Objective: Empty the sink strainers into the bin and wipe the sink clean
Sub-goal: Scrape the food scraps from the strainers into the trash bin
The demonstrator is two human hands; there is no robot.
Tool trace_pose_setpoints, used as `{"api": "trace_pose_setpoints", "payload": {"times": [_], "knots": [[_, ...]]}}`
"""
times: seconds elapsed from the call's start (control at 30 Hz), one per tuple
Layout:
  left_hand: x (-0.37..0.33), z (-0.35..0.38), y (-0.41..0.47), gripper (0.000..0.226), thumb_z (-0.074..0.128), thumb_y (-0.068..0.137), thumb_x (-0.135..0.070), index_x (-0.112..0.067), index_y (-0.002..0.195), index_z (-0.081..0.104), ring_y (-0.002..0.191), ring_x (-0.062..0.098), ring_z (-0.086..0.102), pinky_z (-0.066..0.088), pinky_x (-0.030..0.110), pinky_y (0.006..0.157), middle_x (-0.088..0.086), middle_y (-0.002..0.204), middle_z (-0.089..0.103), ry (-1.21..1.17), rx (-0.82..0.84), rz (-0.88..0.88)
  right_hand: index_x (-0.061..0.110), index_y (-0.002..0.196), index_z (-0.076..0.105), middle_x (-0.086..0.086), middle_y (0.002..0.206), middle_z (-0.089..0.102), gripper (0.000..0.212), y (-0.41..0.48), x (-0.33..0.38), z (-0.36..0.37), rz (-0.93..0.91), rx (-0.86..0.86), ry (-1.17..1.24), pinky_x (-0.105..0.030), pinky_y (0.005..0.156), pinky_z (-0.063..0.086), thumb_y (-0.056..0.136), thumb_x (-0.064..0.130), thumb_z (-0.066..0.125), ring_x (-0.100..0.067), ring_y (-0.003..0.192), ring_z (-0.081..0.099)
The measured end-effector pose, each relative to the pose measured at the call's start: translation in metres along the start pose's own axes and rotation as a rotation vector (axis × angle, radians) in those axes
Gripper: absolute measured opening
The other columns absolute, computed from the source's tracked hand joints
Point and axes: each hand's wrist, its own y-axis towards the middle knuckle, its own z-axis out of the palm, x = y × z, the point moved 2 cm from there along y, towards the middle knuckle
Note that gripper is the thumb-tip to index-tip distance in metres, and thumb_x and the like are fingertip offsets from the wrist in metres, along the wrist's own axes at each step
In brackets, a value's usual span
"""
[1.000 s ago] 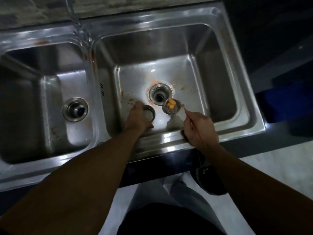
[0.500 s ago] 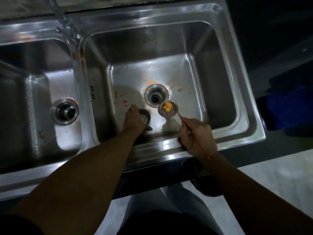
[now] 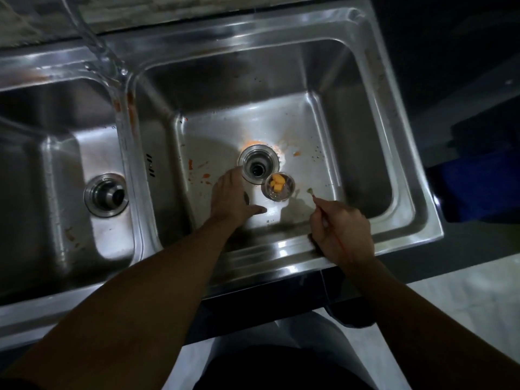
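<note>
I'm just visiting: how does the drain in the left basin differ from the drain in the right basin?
The left basin's drain has an insert with a raised centre seated in it; the right basin's drain is an open dark hole. Orange smears ring the right drain; the left drain's rim looks clean. A strainer cup holding yellow bits lies beside the right drain, none beside the left. Both are round with shiny steel rims.

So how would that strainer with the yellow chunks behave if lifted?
The strainer looks like thin steel, so likely stiff and light. Its yellow chunks sit loose and would probably spill if it tips. Smooth metal on a smeared sink may be slippery.
</note>
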Motion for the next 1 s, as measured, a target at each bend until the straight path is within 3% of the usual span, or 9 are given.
{"api": "trace_pose_setpoints", "payload": {"times": [0.17, 0.37, 0.43, 0.6, 0.67, 0.8, 0.93, 1.0], "knots": [[-0.028, 0.012, 0.017, 0.121, 0.09, 0.049, -0.063, -0.028, 0.146, 0.028, 0.136, 0.031, 0.043, 0.043, 0.045, 0.107, 0.004, 0.152, 0.042, -0.014, 0.103, 0.059, 0.018, 0.11, 0.065, 0.003, 0.073, 0.064, 0.025, 0.007, -0.002, 0.002, 0.036, 0.116, 0.056, -0.034, 0.064, 0.056, 0.101, 0.024, 0.042, -0.011, 0.061, 0.061], [-0.044, 0.036, 0.031, 0.108, 0.07, 0.048, -0.086, -0.024, 0.134, 0.049, 0.134, 0.029, 0.043, 0.027, 0.05, 0.114, 0.004, 0.141, 0.055, 0.173, 0.091, 0.119, 0.014, 0.103, 0.065, 0.004, 0.071, 0.063, 0.037, 0.008, -0.001, 0.0, 0.022, 0.09, 0.13, -0.035, 0.064, 0.056, 0.101, 0.036, 0.036, -0.012, 0.06, 0.061], [-0.045, 0.042, 0.031, 0.095, 0.074, 0.049, -0.08, -0.025, 0.124, 0.054, 0.128, 0.028, 0.045, 0.029, 0.05, 0.109, 0.003, 0.133, 0.059, 0.168, 0.057, 0.105, 0.013, 0.103, 0.067, 0.005, 0.069, 0.062, 0.038, 0.008, -0.003, 0.001, 0.025, 0.076, 0.15, -0.032, 0.063, 0.055, 0.101, 0.036, 0.036, -0.009, 0.058, 0.059], [-0.047, 0.039, 0.025, 0.08, 0.084, 0.049, -0.063, -0.027, 0.114, 0.053, 0.119, 0.026, 0.049, 0.028, 0.039, 0.091, -0.001, 0.122, 0.062, 0.061, -0.025, 0.135, 0.016, 0.094, 0.066, 0.009, 0.064, 0.056, 0.019, 0.005, -0.008, 0.007, 0.015, 0.018, 0.105, -0.027, 0.058, 0.054, 0.097, 0.022, 0.048, -0.005, 0.054, 0.055], [-0.049, 0.032, 0.021, 0.078, 0.087, 0.047, -0.056, -0.027, 0.111, 0.052, 0.114, 0.024, 0.051, 0.035, 0.038, 0.092, -0.002, 0.118, 0.061, -0.013, -0.03, 0.136, 0.017, 0.093, 0.066, 0.009, 0.063, 0.055, 0.02, 0.005, -0.009, 0.008, 0.014, -0.014, 0.097, -0.029, 0.056, 0.054, 0.096, 0.022, 0.048, -0.006, 0.052, 0.054], [-0.054, 0.015, 0.005, 0.075, 0.09, 0.053, -0.034, -0.023, 0.118, 0.054, 0.108, 0.021, 0.056, 0.053, 0.043, 0.091, 0.001, 0.122, 0.059, -0.184, -0.054, 0.136, 0.013, 0.103, 0.07, -0.002, 0.072, 0.066, 0.029, 0.003, -0.012, 0.009, 0.008, -0.077, 0.111, -0.035, 0.06, 0.056, 0.094, 0.025, 0.045, -0.015, 0.058, 0.06], [-0.069, -0.001, -0.027, 0.066, 0.085, 0.067, -0.034, -0.034, 0.123, 0.05, 0.1, 0.008, 0.055, 0.049, 0.022, 0.076, -0.013, 0.115, 0.06, -0.315, -0.195, 0.071, 0.011, 0.112, 0.073, -0.007, 0.082, 0.071, 0.029, -0.004, -0.009, 0.0, 0.014, -0.204, 0.286, -0.036, 0.07, 0.057, 0.092, 0.019, 0.052, -0.019, 0.068, 0.065], [-0.082, -0.009, -0.046, 0.074, 0.087, 0.063, -0.035, -0.034, 0.125, 0.046, 0.104, 0.013, 0.062, 0.05, 0.024, 0.08, -0.006, 0.122, 0.065, -0.377, -0.219, 0.042, 0.01, 0.112, 0.074, -0.008, 0.087, 0.073, 0.026, -0.013, -0.009, -0.01, 0.064, -0.328, 0.419, -0.03, 0.075, 0.057, 0.093, 0.013, 0.056, -0.017, 0.073, 0.067]]}}
